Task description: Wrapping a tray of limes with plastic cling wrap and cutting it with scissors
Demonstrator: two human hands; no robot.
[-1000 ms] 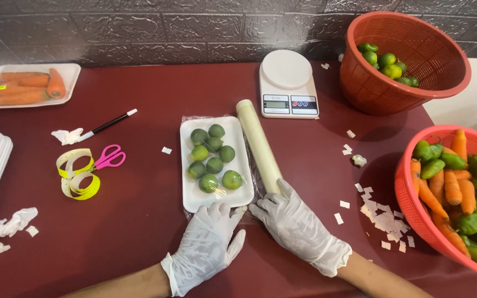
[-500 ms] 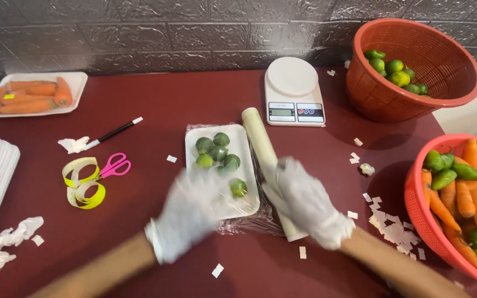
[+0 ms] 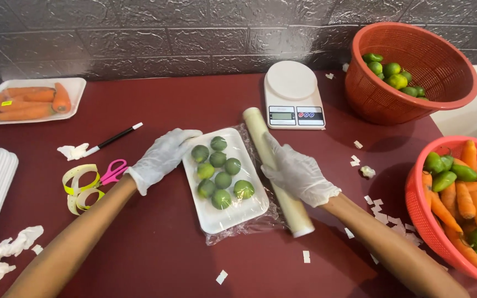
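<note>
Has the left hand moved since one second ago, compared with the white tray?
Yes. The left hand went from below the white tray up to its upper left corner.

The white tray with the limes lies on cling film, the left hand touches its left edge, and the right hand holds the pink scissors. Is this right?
Not quite. In the head view the right hand holds the cling film roll, not the pink scissors, which lie untouched on the table. The rest stands: the white tray with limes lies on cling film, and the left hand touches its left edge.
</note>
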